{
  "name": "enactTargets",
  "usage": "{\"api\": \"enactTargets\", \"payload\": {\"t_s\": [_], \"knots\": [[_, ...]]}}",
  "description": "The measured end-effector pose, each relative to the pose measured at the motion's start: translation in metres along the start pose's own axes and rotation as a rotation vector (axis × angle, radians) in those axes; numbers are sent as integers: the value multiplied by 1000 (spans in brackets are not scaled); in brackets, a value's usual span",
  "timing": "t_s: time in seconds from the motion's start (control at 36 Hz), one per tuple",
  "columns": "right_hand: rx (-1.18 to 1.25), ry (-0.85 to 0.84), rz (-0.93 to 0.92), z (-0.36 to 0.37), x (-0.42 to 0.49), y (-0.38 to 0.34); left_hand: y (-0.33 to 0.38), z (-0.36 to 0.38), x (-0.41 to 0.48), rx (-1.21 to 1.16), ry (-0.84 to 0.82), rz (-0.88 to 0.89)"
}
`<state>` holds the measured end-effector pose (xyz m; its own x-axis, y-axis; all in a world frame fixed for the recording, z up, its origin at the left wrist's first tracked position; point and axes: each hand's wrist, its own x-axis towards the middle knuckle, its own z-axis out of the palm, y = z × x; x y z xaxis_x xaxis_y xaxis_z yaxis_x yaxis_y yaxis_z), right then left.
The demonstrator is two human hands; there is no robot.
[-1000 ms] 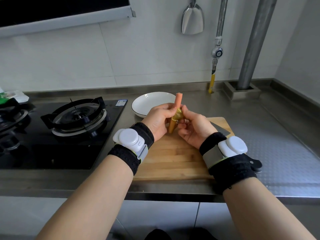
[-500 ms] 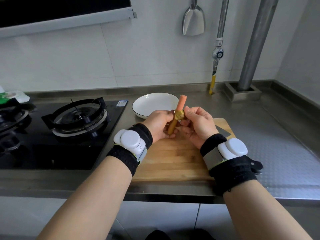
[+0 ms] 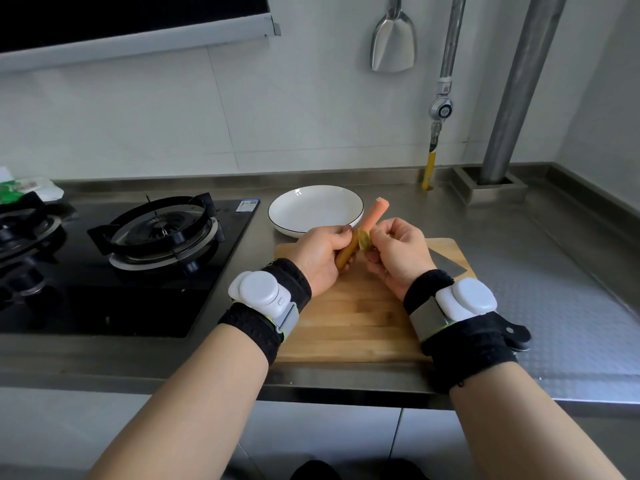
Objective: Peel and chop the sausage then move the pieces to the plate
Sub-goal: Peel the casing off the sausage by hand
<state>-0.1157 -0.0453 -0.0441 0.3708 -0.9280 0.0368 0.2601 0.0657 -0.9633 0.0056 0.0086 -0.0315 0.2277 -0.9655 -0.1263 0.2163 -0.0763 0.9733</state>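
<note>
A sausage (image 3: pixel 373 214) is held tilted above the wooden cutting board (image 3: pixel 349 320), its bare pink upper half pointing up and to the right. The lower half still wears a brownish-yellow casing (image 3: pixel 348 255). My left hand (image 3: pixel 320 256) grips that lower, cased part. My right hand (image 3: pixel 398 252) pinches the bunched, peeled-back casing at the sausage's middle. An empty white plate (image 3: pixel 315 209) with a dark rim stands just behind the board. A knife lies on the board's right side, its blade (image 3: pixel 446 265) partly hidden behind my right wrist.
A black gas hob (image 3: pixel 131 258) with a burner ring fills the counter to the left. The knife's black handle (image 3: pixel 517 336) sticks out near the counter's front right. A steel pipe (image 3: pixel 512 98), a gas valve and a hanging scoop (image 3: pixel 393 41) are at the back wall.
The sausage has tilted further to the right and more pink meat shows, as my right hand has drawn the casing lower. Both hands shifted slightly right.
</note>
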Motion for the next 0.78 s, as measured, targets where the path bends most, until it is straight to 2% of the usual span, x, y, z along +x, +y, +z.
{"api": "enactTargets", "payload": {"t_s": [0.25,0.33,0.47,0.64,0.78], "knots": [[-92,-16,-75,2,2,7,8,7,0,-287,-16,-54],[-157,-6,-102,3,3,9,12,8,-1,-442,23,-72],[-191,30,-124,2,5,10,15,9,0,-541,25,-124],[-304,105,-200,1,6,11,17,12,3,-560,121,-150],[-364,149,-209,-1,6,11,22,17,3,-441,194,-173]]}}
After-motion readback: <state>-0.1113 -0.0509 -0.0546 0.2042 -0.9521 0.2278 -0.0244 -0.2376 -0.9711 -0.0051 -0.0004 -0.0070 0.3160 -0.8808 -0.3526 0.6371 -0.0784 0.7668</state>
